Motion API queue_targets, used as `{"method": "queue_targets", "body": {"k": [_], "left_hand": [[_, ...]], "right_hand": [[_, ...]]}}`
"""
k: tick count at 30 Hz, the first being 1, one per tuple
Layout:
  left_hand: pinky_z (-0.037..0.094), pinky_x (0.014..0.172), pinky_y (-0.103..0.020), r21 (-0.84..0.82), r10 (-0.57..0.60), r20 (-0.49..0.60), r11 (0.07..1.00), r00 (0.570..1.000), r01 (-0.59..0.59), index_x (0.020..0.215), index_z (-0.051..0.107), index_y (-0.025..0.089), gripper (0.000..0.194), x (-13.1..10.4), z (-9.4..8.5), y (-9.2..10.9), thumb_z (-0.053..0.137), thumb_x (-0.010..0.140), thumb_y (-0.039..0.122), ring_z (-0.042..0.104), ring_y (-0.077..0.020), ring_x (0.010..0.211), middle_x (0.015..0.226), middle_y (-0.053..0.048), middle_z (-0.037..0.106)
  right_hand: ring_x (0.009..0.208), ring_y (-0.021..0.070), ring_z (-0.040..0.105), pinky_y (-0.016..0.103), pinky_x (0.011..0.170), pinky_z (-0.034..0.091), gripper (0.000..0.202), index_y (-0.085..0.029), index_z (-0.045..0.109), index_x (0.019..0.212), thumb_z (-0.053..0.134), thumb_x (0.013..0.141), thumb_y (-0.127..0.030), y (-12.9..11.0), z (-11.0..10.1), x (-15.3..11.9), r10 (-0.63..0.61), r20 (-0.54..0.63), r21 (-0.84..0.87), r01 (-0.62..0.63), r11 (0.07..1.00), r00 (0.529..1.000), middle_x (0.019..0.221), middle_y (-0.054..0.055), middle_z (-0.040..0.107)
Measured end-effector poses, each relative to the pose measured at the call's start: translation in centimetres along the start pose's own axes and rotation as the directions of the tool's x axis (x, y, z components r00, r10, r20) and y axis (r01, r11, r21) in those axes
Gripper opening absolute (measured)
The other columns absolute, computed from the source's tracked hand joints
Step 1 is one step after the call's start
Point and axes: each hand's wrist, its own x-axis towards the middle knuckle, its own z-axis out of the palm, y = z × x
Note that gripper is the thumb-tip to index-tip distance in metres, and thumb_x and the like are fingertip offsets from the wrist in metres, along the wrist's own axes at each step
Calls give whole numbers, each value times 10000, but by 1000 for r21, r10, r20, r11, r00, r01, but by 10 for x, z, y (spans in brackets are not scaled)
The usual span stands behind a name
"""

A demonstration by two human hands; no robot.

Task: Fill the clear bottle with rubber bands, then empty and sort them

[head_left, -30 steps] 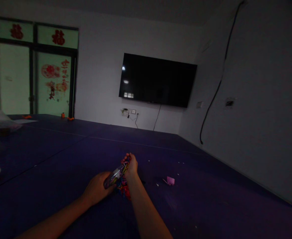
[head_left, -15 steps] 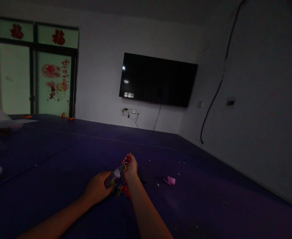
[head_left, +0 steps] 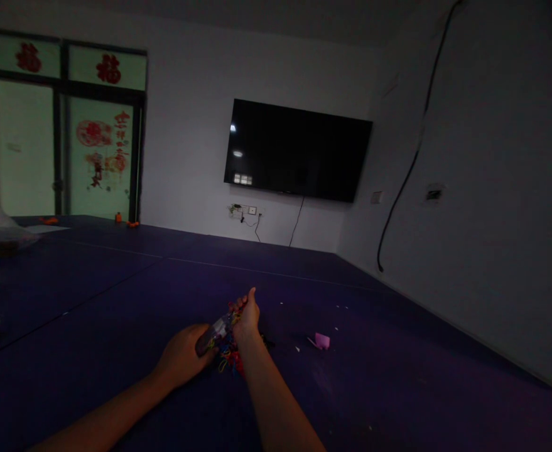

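The right hand's (head_left: 248,325) thumb has lifted off its handful, so the strands there probably sit looser. The purple counter (head_left: 162,295) spreads beneath both hands. The left hand's (head_left: 184,355) fingers wrap a clear container (head_left: 215,334) tilted toward the cupped right fingers; whether those pinch, I cannot tell. Colourful strands (head_left: 231,360) lie just below them.

Upper left pane (head_left: 3,51): red 福 (head_left: 29,58)
Upper right pane (head_left: 133,72): another red 福 (head_left: 108,68)
Door pane (head_left: 78,188): red column (head_left: 122,133) starting 吉祥, rest blurred
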Motion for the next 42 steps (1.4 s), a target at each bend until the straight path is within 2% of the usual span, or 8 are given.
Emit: {"method": "queue_targets", "body": {"k": [3,6,13,21,29,33,38,42], "left_hand": [[401,661,-250,6,19,-4,1000,1000,-19,827,606,219,139,0,0,0,544,734,301,606,-202,798,833,-23,657],[402,673,-255,16,31,7,999,999,-31,821,608,218,136,0,0,0,541,733,297,603,-201,795,831,-21,653],[417,692,-272,10,22,-24,1000,999,-22,879,614,219,191,-1,0,1,543,731,317,607,-218,840,883,-32,661],[419,686,-269,20,33,-38,999,999,-33,876,619,210,193,0,1,-2,542,731,313,617,-219,835,886,-39,670],[422,692,-260,1,43,-39,999,998,-43,881,619,223,182,0,1,-3,541,740,305,620,-214,853,898,-32,678],[422,694,-260,8,32,-37,999,999,-31,897,620,224,192,0,1,-4,539,744,306,621,-215,857,911,-36,678],[418,673,-257,18,15,-17,1000,1000,-14,878,620,220,188,1,2,-6,535,747,325,623,-207,814,878,-32,677],[413,671,-260,24,14,-30,1000,999,-13,872,618,219,187,0,1,-5,524,748,322,623,-207,818,884,-31,678]], "right_hand": [[312,68,252,220,387,325,513,-220,300,531,451,796,-633,-2,1,-2,71,-2,63,-71,996,997,359,-110,262],[310,63,237,221,390,323,506,-219,302,535,462,803,-617,-5,3,-4,93,-15,100,-91,991,996,355,-114,263],[341,81,408,217,397,341,469,-206,363,549,549,774,-573,-5,5,-6,100,-78,94,-93,991,992,396,-65,447],[418,117,535,227,441,402,408,-189,459,576,502,821,-513,-10,6,-7,188,-35,135,-182,974,982,465,-8,563],[403,105,523,217,441,396,250,-173,586,789,518,819,-412,-8,5,-6,137,50,112,-141,984,989,502,-22,596],[403,98,513,206,430,383,206,-173,606,821,572,775,-371,-5,3,-6,93,56,77,-97,992,994,520,-25,605],[397,97,497,204,417,373,273,-160,633,774,621,737,-430,-4,5,-6,64,49,22,-65,998,997,473,-31,564],[384,100,495,206,416,374,446,-143,619,683,485,812,-549,-7,7,-7,145,51,43,-147,988,988,440,-8,550]]}}
